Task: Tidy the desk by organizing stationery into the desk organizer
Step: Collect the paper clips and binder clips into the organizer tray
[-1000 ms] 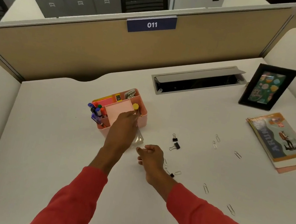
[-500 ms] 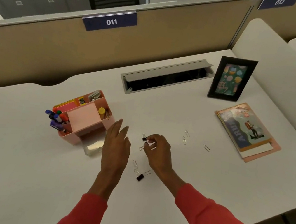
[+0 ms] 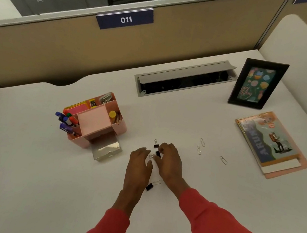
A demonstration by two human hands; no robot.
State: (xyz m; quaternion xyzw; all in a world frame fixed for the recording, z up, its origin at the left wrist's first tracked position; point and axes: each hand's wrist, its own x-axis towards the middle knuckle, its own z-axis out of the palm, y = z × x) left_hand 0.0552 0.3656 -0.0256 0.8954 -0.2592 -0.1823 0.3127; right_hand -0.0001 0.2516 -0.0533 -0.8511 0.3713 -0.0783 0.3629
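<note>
We see a pink organizer (image 3: 121,128) standing on the white desk (image 3: 20,165), with its clear drawer (image 3: 106,149) pulled out at the near side. Markers (image 3: 66,121) stick out of its left compartment, and a pink pad (image 3: 92,119) lies in the middle one.

To the right of the organizer and a little nearer to us, the right hand (image 3: 170,164) pinches a black binder clip (image 3: 157,153) between thumb and fingertips, low over the desk. The left hand (image 3: 138,167) lies just beside it, on the organizer's side, with its fingers relaxed and grasping nothing. We cannot tell whether its fingertips touch the clip's wire handle.

A second binder clip (image 3: 155,144) lies on the desk just beyond the held one. A third binder clip (image 3: 149,186) lies nearer to us between the two wrists, with a paper clip (image 3: 157,182) beside it. Further right of the organizer, three more paper clips (image 3: 202,142) are scattered loosely. Well to the right of the organizer lies a notebook (image 3: 271,143), and a picture frame (image 3: 258,84) stands behind it.
</note>
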